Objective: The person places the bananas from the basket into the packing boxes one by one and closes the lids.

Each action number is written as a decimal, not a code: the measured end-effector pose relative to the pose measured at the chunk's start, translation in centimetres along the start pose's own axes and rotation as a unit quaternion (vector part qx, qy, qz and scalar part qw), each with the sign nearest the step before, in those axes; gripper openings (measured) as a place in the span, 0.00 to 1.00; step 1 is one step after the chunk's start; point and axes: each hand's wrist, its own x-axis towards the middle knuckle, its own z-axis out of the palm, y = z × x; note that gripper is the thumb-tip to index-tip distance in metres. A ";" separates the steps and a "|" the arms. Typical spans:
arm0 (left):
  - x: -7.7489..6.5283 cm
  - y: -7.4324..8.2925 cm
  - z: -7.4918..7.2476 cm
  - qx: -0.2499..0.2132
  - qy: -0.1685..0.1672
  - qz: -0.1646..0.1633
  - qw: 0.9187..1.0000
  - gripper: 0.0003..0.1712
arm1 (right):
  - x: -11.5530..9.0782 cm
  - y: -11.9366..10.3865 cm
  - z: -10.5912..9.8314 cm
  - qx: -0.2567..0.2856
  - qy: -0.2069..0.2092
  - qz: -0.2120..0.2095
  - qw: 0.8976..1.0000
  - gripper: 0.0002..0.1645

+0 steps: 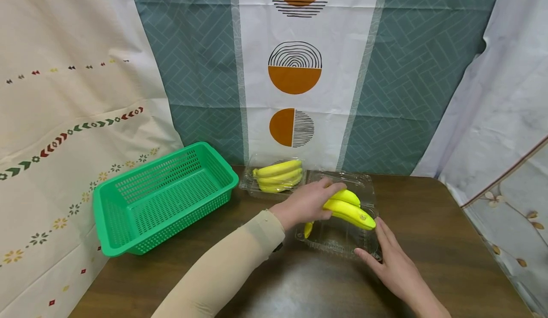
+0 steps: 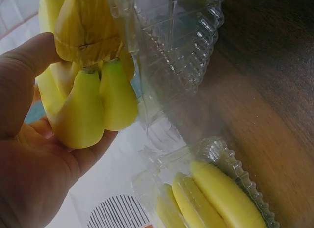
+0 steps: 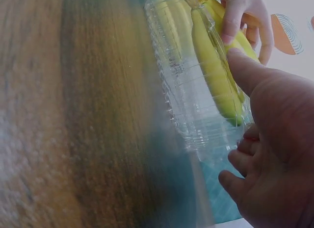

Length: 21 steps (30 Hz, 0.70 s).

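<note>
My left hand (image 1: 309, 203) grips a bunch of yellow bananas (image 1: 352, 212) from above, tilted over a clear plastic clamshell box (image 1: 327, 247) that lies open on the table. In the left wrist view, the bunch's brownish stem end (image 2: 91, 41) shows beside my thumb, with the banana ends below it. My right hand (image 1: 397, 265) rests at the box's right side, fingers extended along its edge close to a banana tip. In the right wrist view, the bunch (image 3: 216, 73) shows through the clear wall, with the left hand (image 3: 248, 19) behind it.
A second clear clamshell box (image 1: 252, 189) stands behind to the left, holding another bunch of bananas (image 1: 280, 176). A green perforated basket (image 1: 188, 221) sits on the left of the brown wooden table (image 1: 274, 294). Patterned cloths (image 1: 205, 71) hang behind and at both sides.
</note>
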 end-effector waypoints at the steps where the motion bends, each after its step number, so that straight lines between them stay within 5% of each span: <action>1: 0.0 0.0 0.1 -0.002 -0.001 0.001 1.000 0.47 | 0.0 0.0 0.0 0.000 0.002 0.000 1.000 0.71; 21: 0.5 -0.1 2.4 0.005 -0.025 0.000 1.000 0.48 | 0.2 0.0 -0.1 0.001 -0.014 0.004 1.000 0.71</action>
